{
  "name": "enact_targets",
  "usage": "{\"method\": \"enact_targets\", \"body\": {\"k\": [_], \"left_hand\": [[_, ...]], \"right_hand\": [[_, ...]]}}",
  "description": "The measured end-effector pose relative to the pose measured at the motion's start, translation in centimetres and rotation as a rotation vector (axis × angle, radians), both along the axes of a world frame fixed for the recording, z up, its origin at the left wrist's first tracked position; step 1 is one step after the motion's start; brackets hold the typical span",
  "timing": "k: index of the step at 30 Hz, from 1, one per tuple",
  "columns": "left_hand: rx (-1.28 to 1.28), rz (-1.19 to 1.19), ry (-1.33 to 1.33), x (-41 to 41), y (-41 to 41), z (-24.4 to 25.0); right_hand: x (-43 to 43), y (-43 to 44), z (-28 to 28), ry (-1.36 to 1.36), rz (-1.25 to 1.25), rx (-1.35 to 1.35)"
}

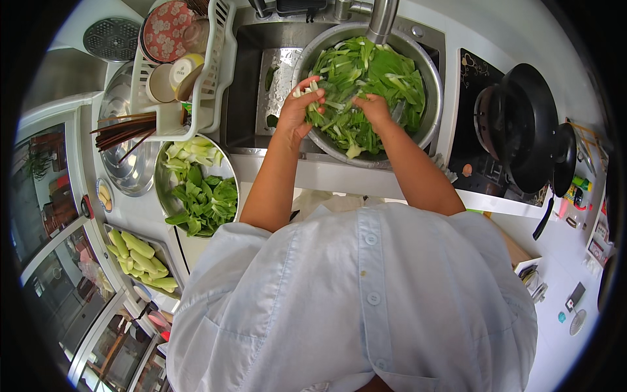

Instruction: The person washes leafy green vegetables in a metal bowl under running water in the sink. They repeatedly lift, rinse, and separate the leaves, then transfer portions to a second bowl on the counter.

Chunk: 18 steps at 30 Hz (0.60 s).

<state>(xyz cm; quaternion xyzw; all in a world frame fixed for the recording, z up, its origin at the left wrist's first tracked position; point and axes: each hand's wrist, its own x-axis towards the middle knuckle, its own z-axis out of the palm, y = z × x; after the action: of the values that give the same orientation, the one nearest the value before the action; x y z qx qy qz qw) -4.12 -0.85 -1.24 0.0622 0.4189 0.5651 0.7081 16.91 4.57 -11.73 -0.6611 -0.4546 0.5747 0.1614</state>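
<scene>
A large round metal basin (435,115) full of green leafy vegetables (392,68) stands over the right part of a steel sink, under the faucet (382,24). At the basin's left side, my left hand (300,105) is closed around a small bunch of leafy greens with white stems (311,89). My right hand (376,111) is among the leaves nearer the middle, its fingertips at some greens; whether it grips any is hard to see. A second metal bowl (160,183) at the left holds cut stems and green leaves (203,198).
A white dish rack (213,73) with bowls and chopsticks (125,132) stands left of the sink (245,59). Farther down lies a tray of peeled pale-green gourds (142,257). On the right, a black wok (529,127) rests over the cooktop (470,171).
</scene>
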Motion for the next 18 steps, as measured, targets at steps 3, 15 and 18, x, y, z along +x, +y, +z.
{"method": "enact_targets", "body": {"k": [3,15,18], "left_hand": [[0.014,-0.089,0.179,-0.2,-0.2,-0.5],[0.163,-0.13,0.277,4.2,3.1,1.5],[0.185,-0.146,0.241,4.2,3.3,1.6]], "right_hand": [[0.7,-0.2,0.4,0.049,0.03,0.085],[-0.5,-0.5,10.8,0.215,0.287,0.452],[0.3,-0.7,11.0,0.3,0.364,0.372]]}}
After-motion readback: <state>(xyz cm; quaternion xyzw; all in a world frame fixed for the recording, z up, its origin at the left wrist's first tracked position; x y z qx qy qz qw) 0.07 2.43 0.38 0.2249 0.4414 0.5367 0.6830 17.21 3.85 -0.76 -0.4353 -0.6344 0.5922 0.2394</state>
